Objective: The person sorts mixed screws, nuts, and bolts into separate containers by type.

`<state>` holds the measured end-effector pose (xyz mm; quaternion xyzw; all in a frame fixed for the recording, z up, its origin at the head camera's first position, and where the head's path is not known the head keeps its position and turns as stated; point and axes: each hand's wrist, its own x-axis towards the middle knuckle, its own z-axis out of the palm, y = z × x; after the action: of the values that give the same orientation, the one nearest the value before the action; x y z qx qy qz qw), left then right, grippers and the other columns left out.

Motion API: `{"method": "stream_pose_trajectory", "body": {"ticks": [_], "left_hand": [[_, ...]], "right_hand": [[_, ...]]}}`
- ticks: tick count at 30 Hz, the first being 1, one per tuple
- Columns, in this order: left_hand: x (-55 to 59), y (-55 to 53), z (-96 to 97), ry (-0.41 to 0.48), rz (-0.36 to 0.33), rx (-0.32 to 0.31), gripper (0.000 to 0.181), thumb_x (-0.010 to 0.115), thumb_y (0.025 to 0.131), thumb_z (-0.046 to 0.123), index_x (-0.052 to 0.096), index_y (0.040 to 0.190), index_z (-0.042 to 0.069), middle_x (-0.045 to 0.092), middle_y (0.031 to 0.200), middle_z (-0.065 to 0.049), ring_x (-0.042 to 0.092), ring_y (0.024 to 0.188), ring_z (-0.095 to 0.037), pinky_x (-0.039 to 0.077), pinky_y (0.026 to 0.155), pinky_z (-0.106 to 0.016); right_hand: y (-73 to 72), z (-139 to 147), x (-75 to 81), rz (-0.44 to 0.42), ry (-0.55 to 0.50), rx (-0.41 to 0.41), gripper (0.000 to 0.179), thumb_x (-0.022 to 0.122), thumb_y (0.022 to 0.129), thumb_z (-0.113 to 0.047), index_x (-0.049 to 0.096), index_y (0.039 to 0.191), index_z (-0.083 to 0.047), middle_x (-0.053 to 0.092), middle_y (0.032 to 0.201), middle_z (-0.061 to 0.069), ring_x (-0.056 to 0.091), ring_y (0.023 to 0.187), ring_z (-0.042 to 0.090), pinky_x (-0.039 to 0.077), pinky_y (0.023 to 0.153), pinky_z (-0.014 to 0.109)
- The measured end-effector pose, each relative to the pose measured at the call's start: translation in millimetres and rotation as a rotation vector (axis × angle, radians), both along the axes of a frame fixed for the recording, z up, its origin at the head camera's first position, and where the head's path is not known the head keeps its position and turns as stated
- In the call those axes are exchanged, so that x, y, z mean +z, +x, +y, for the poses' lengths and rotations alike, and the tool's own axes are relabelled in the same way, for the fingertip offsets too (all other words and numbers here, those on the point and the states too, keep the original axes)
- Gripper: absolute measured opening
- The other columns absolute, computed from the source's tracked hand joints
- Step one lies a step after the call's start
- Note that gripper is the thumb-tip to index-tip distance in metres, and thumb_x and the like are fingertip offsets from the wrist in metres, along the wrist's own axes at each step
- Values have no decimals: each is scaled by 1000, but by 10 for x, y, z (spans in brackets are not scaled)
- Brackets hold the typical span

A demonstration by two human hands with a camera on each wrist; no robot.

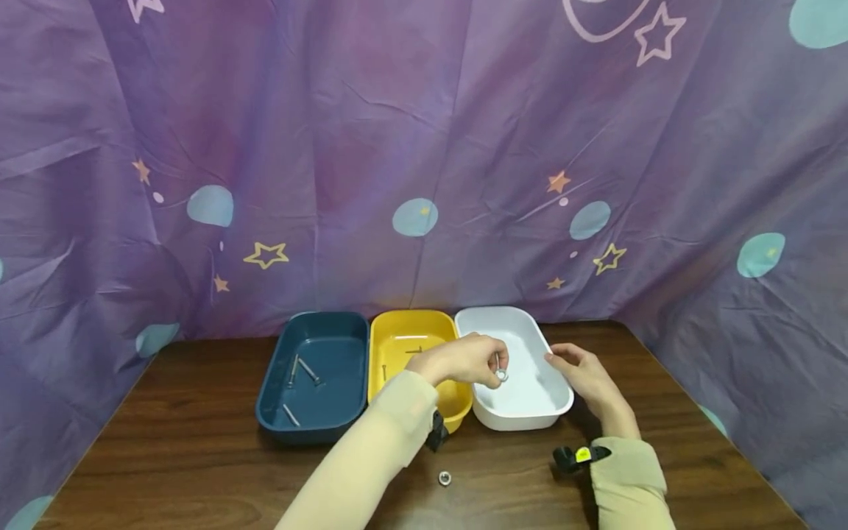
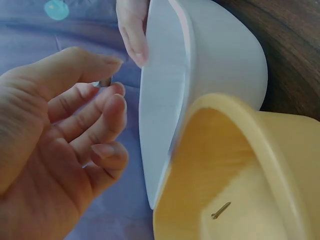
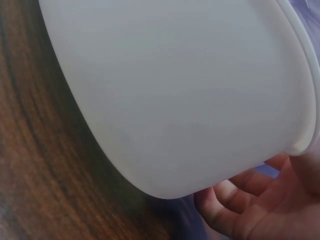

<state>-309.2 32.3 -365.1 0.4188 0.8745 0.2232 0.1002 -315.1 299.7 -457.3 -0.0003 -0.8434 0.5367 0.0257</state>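
My left hand is over the white bin, pinching a small metal nut between thumb and fingers. Seen from the left wrist, the nut shows as a short grey piece at the thumb tip, while the other fingers curl loosely below. On the far right side, my right hand grips the white bin by its rim, thumb at the edge and fingers along the outer wall. A second nut lies on the table in front of the bins.
Left of the white bin stands a yellow bin with several small screws inside. Beside that is a dark blue bin holding longer bolts. All three stand on a brown wooden table before a purple patterned cloth.
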Motion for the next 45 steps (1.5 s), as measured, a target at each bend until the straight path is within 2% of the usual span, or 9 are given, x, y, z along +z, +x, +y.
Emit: {"method": "stream_pose_trajectory", "body": {"ticks": [7,12,21,28,38,43,45], "left_hand": [[-46,-121,96,29,-15,81,12,76,83,11,65,89,11,59,76,5,54,69,-7,43,64,-17],[-65,-226,129,36,-15,154,11,75,85,12,66,92,12,60,78,4,55,72,-9,44,64,-19],[-74,-373,207,84,10,211,15,76,84,12,66,95,13,60,78,4,55,72,-9,43,65,-19],[-126,-409,317,32,43,245,15,77,83,13,67,94,15,60,79,5,55,75,-9,43,68,-20],[-235,-418,515,40,22,309,14,79,82,19,70,93,17,60,77,6,55,71,-8,43,64,-21],[-263,-437,583,21,24,352,14,79,81,21,70,92,18,61,82,7,55,74,-9,44,66,-22],[-267,-446,608,12,26,361,20,79,82,22,71,99,18,62,89,7,56,79,-8,45,70,-22]], "right_hand": [[9,-11,2,-9,-12,-15,43,62,97,-23,53,126,7,61,101,15,60,81,15,52,68,29],[5,-19,3,-5,2,-6,46,62,97,-26,53,127,7,60,103,16,59,83,15,51,69,28],[-16,-1,16,2,0,-8,45,62,97,-25,53,127,7,61,102,15,59,82,14,51,69,28],[-7,-13,4,-6,0,-10,45,62,97,-24,52,128,8,60,104,18,59,83,16,51,68,29],[39,-26,-12,-1,-25,-7,44,62,97,-24,53,126,7,60,107,19,61,83,17,52,67,29],[31,-27,0,-7,-36,-1,44,63,97,-25,53,127,7,61,107,16,61,83,16,52,69,29],[27,-8,9,-11,-40,-7,45,63,97,-24,52,127,7,60,106,16,61,82,15,52,68,29]]}}
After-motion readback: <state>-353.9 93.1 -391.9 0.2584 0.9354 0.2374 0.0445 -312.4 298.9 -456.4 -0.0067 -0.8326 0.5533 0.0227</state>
